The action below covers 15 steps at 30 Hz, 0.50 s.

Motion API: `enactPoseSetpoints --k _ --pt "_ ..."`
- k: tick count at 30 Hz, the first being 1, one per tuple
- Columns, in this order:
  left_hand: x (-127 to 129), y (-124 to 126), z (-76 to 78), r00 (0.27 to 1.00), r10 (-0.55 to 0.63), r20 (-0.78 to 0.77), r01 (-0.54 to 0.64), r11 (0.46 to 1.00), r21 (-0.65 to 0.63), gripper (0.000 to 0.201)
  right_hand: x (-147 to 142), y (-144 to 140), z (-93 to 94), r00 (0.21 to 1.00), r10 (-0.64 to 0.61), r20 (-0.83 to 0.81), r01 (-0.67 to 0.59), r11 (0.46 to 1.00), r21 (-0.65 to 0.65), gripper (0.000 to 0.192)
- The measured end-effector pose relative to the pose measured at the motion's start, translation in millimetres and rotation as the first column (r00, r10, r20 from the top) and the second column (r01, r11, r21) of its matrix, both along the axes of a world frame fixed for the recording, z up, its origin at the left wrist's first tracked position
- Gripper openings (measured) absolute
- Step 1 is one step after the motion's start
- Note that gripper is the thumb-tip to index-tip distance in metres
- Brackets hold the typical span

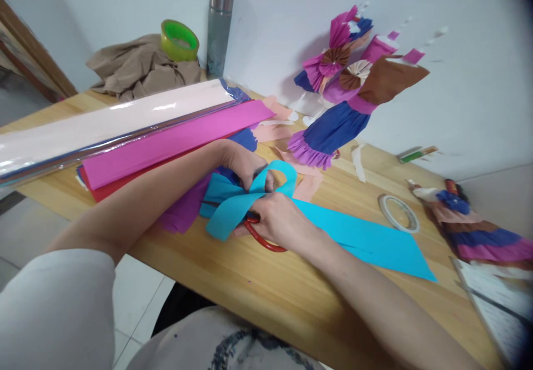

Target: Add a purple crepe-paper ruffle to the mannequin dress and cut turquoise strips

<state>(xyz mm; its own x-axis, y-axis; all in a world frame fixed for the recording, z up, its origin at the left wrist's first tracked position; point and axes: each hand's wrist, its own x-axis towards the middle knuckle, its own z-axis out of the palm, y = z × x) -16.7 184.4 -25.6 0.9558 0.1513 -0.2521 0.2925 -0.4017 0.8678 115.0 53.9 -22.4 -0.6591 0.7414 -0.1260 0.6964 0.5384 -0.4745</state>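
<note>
Turquoise crepe paper (366, 239) lies on the wooden counter (266, 286), its long axis running from the hands toward the right edge. Left hand (244, 164) pinches its curled strip; right hand (277, 220) grips red-handled scissors (262, 239). Pink paper roll (175, 136) lies just left.

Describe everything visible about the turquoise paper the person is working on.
The turquoise paper is thin, matte crepe-like sheet lying on the wooden table. One long flat piece tapers to a point toward the right. At its near end, strips are curled and crossed into a loop, part standing off the table, one tail hanging toward the table edge. The left hand pinches the loop from above; the right hand grips it beside red-handled scissors. It overlaps purple paper on its left.
</note>
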Motion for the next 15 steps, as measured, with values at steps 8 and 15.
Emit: enactPoseSetpoints --k 8,15 --pt "-1 1 -1.4 0.992 -0.1 -0.082 0.091 0.99 -0.109 0.039 10 -23 13.3 0.978 0.187 -0.093 -0.193 0.979 -0.06 0.009" --pt "1 -14 11.6 0.992 -0.101 -0.074 0.101 0.995 0.002 0.026 55 -46 19.0 0.967 0.229 -0.112 -0.239 0.967 -0.083 0.012"
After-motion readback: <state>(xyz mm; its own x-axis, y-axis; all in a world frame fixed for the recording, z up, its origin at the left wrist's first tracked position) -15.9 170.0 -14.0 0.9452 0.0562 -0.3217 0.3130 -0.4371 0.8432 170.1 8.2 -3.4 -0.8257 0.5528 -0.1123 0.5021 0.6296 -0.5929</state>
